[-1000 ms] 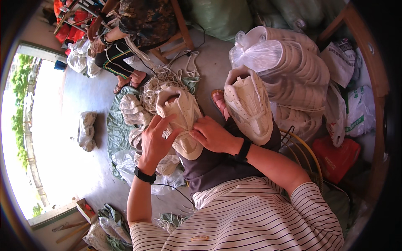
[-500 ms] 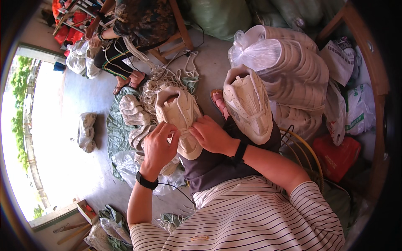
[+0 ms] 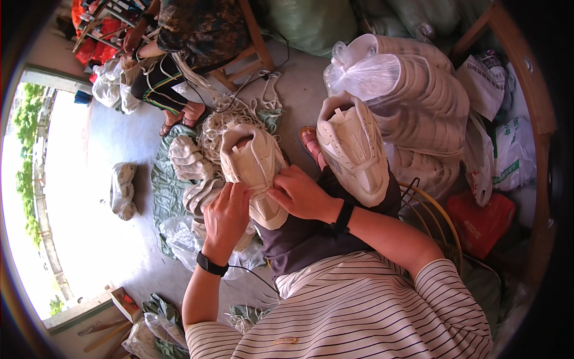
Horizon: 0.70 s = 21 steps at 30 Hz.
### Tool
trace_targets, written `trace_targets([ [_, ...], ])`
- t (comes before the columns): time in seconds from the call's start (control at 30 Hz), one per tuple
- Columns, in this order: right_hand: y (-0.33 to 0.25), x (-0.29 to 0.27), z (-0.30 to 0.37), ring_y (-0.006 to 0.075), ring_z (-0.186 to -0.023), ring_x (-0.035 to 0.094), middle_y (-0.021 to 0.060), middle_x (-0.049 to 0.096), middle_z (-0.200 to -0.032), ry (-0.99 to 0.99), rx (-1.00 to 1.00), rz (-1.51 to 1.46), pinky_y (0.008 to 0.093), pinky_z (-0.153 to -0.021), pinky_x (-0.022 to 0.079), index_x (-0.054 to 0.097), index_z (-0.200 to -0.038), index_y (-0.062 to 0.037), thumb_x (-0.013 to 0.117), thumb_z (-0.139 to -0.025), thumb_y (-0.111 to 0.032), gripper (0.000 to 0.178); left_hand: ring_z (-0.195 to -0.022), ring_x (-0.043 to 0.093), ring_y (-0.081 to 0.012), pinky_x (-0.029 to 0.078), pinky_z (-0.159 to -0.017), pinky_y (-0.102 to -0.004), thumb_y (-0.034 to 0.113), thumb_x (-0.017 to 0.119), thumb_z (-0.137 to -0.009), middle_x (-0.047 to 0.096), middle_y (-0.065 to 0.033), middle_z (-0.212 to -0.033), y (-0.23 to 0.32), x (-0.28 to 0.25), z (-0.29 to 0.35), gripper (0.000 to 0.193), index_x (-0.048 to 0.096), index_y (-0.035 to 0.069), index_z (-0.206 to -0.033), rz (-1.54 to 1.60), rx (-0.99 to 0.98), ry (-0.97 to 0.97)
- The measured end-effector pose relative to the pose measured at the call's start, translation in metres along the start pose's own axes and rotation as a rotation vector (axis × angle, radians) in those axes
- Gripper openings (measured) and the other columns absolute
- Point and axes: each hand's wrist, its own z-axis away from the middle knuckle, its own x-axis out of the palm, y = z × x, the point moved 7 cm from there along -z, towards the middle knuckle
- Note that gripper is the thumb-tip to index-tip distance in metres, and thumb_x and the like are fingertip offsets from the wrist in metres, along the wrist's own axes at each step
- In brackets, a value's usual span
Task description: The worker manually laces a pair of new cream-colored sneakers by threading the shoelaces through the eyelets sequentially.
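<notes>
A cream sneaker point(image 3: 258, 164) with a mesh tongue rests on my lap, toe toward me. A pale shoelace point(image 3: 260, 190) crosses its front at the lowest eyelets. My left hand point(image 3: 227, 210) is closed at the shoe's left edge, thumb and forefinger pinched at the lace; the fingertips partly hide it. My right hand point(image 3: 299, 192) is closed on the opposite edge, its thumb by the lace and its fingers curled against the side. To the right, a matching sneaker point(image 3: 353, 152) rests on my other leg, touched by neither hand.
A heap of cream laces point(image 3: 224, 134) and more shoes point(image 3: 190, 158) lie on a green sheet point(image 3: 170, 203). Bagged shoe parts point(image 3: 424, 107) stand at the right. Ahead, another person point(image 3: 200, 36) sits holding cords. A wrapped bundle point(image 3: 123, 190) lies on the left floor.
My left hand's fingers have closed together and come up against the shoe's left edge. My right hand has barely moved; both shoes stay in place.
</notes>
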Motion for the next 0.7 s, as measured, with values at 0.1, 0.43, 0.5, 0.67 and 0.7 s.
trace_targets([
  [0.1, 0.006, 0.004, 0.000, 0.0348, -0.090, 0.055, 0.0165, 0.059, -0.085, 0.018, -0.020, -0.011, 0.0435, -0.085, 0.042, 0.062, -0.085, 0.0002, 0.058, -0.092, -0.019, 0.021, -0.061, 0.063, -0.0275, 0.049, -0.055, -0.0358, 0.009, 0.069, -0.084, 0.063, -0.0080, -0.077, -0.005, 0.000, 0.001, 0.008, 0.063, 0.006, -0.088, 0.011, -0.048, -0.011],
  [0.43, 0.007, 0.003, 0.000, 0.0324, -0.087, 0.054, 0.0141, 0.058, -0.084, 0.022, -0.033, 0.026, 0.0415, -0.084, 0.041, 0.062, -0.085, -0.0009, 0.062, -0.090, -0.019, 0.018, -0.060, 0.061, -0.0266, 0.048, -0.057, -0.0344, 0.006, 0.064, -0.085, 0.062, -0.0133, -0.074, 0.009, 0.013, -0.001, 0.005, 0.062, 0.001, -0.085, 0.327, -0.131, -0.283],
  [0.5, 0.006, 0.004, 0.000, 0.0321, -0.086, 0.054, 0.0137, 0.058, -0.084, 0.033, -0.035, 0.032, 0.0414, -0.084, 0.041, 0.061, -0.084, -0.0012, 0.063, -0.089, -0.019, 0.019, -0.062, 0.062, -0.0299, 0.048, -0.057, -0.0370, 0.007, 0.063, -0.085, 0.063, -0.0130, -0.075, 0.007, 0.015, -0.002, 0.005, 0.061, 0.002, -0.084, 0.353, -0.170, -0.287],
  [0.67, 0.004, -0.001, -0.002, 0.0316, -0.086, 0.054, 0.0130, 0.057, -0.084, 0.065, -0.037, 0.016, 0.0405, -0.083, 0.041, 0.061, -0.084, -0.0015, 0.065, -0.089, -0.020, 0.020, -0.066, 0.062, -0.0329, 0.049, -0.058, -0.0400, 0.008, 0.063, -0.085, 0.063, -0.0123, -0.079, -0.012, 0.009, -0.013, 0.007, 0.059, 0.004, -0.083, 0.266, -0.227, -0.116],
  [0.7, 0.004, -0.002, -0.003, 0.0315, -0.086, 0.053, 0.0129, 0.057, -0.084, 0.067, -0.032, 0.007, 0.0402, -0.083, 0.041, 0.060, -0.084, -0.0016, 0.065, -0.089, -0.020, 0.020, -0.066, 0.062, -0.0326, 0.049, -0.058, -0.0400, 0.009, 0.063, -0.085, 0.062, -0.0116, -0.079, -0.013, 0.008, -0.015, 0.007, 0.058, 0.004, -0.084, 0.146, -0.196, -0.077],
])
